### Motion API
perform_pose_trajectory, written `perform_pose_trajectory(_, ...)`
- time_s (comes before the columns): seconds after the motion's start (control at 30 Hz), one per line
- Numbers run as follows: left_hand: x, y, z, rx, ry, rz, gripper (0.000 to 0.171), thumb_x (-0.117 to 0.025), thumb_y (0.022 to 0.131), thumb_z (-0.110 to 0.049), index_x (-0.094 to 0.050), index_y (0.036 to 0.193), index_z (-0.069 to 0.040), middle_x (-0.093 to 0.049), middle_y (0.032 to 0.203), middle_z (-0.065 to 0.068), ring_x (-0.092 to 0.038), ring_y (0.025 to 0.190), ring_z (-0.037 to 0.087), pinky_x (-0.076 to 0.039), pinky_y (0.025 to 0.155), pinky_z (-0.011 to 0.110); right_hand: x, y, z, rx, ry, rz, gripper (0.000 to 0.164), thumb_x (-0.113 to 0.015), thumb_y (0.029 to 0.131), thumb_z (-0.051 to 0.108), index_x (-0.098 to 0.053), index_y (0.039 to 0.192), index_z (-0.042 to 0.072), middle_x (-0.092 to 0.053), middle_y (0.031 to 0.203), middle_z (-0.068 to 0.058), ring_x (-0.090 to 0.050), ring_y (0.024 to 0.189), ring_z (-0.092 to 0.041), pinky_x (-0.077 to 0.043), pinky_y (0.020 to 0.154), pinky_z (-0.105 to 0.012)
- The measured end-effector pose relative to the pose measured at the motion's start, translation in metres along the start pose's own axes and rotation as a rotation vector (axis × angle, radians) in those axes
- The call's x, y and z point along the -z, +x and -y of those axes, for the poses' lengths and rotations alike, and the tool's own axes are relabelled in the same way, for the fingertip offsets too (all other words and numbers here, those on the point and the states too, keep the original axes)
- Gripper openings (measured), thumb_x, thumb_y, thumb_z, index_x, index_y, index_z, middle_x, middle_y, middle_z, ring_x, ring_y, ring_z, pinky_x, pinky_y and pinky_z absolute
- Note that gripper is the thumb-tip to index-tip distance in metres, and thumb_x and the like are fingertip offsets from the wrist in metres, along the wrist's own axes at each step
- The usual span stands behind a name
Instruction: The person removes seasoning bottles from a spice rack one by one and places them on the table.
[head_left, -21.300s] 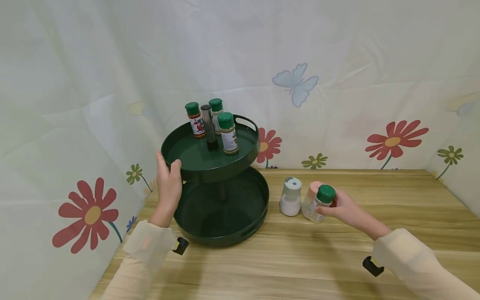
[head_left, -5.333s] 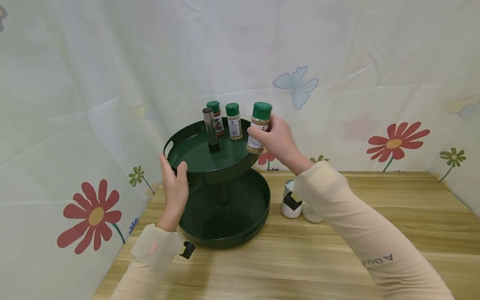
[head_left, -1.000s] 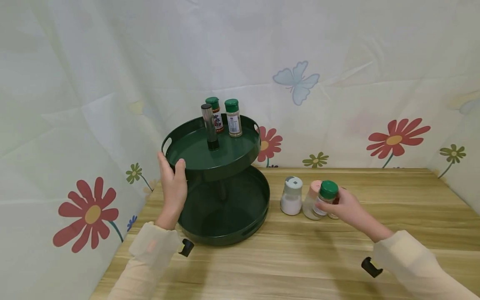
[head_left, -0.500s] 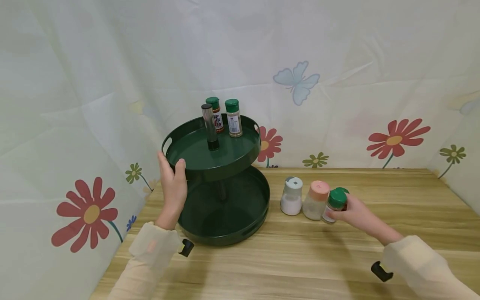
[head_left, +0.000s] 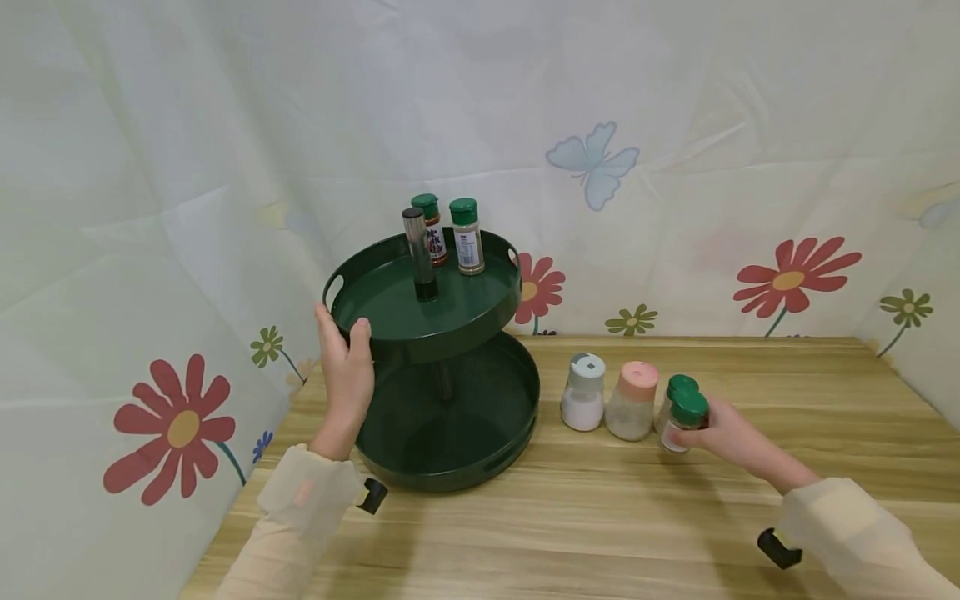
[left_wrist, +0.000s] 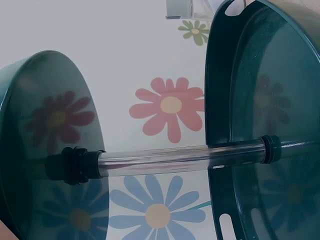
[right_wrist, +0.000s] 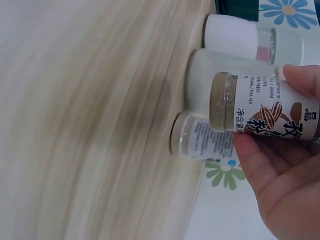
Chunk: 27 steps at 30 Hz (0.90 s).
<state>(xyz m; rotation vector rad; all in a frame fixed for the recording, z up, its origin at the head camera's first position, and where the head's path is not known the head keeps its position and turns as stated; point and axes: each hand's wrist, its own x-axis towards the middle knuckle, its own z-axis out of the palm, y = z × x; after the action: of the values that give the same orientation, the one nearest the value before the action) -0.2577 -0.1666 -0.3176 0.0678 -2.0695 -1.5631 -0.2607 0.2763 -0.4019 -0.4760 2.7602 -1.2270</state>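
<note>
My right hand pinches a green-lidded spice bottle between thumb and fingers, near the wooden table. In the right wrist view, that seasoning bottle has brown powder and a label with seed drawings. Just behind it stands another green-lidded spice bottle. On the left, my left hand rests against the outer wall of the upper tray of a dark green two-tier turntable rack, fingers straight. Two green-lidded bottles, one with red contents and one with pale contents, stand on that tray behind the post.
A white-lidded shaker and a pink-lidded shaker stand between the rack and the right hand. The rack's lower tray lies under the upper one. A flower-printed curtain hangs behind the table.
The right hand took a bottle off the upper tray's right side and brought it down to the table, then rightward past the pink-lidded shaker. Earlier, the upper tray turned; the left hand stays beside it.
</note>
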Motion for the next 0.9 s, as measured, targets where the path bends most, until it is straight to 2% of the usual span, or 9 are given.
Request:
perform_pose_trajectory(0.37,0.0,0.001,0.0,0.003,0.004,0.003,0.069,-0.035,0.094,-0.039,0.008,0.144,-0.018,0.009,0.151,-0.002,0.007,0.134,0.007,-0.001,0.111,0.038,0.006,-0.003,-0.018,-0.055,-0.033,0.017,0.057,-0.066,0.08,0.021,-0.04,0.119,-0.012,-0.052,0.112,-0.029,-0.052,0.095,-0.034,-0.046,0.08,-0.056)
perform_pose_trajectory(0.53,0.0,0.001,0.0,-0.001,0.005,0.002,0.069,-0.035,0.094,-0.037,0.008,0.144,-0.017,0.009,0.151,-0.001,0.007,0.134,0.007,-0.001,0.111,0.038,0.01,-0.004,-0.027,-0.091,-0.044,0.012,0.056,-0.067,0.08,0.023,-0.042,0.115,-0.012,-0.054,0.108,-0.027,-0.052,0.094,-0.034,-0.045,0.079,-0.056)
perform_pose_trajectory(0.73,0.0,0.001,0.001,-0.004,0.01,0.002,0.069,-0.035,0.094,-0.039,0.008,0.144,-0.018,0.009,0.151,-0.002,0.006,0.134,0.007,-0.001,0.111,0.038,0.014,-0.004,-0.037,-0.116,-0.055,0.013,0.063,-0.066,0.081,0.026,-0.037,0.12,-0.014,-0.05,0.113,-0.032,-0.05,0.099,-0.039,-0.043,0.081,-0.06)
perform_pose_trajectory(0.9,0.0,0.001,0.001,-0.003,0.009,0.003,0.07,-0.035,0.093,-0.039,0.008,0.144,-0.018,0.009,0.151,-0.002,0.006,0.134,0.007,-0.001,0.111,0.038,0.015,-0.003,-0.04,-0.146,-0.062,0.01,0.063,-0.065,0.081,0.026,-0.037,0.12,-0.015,-0.049,0.114,-0.033,-0.05,0.1,-0.041,-0.042,0.082,-0.061)
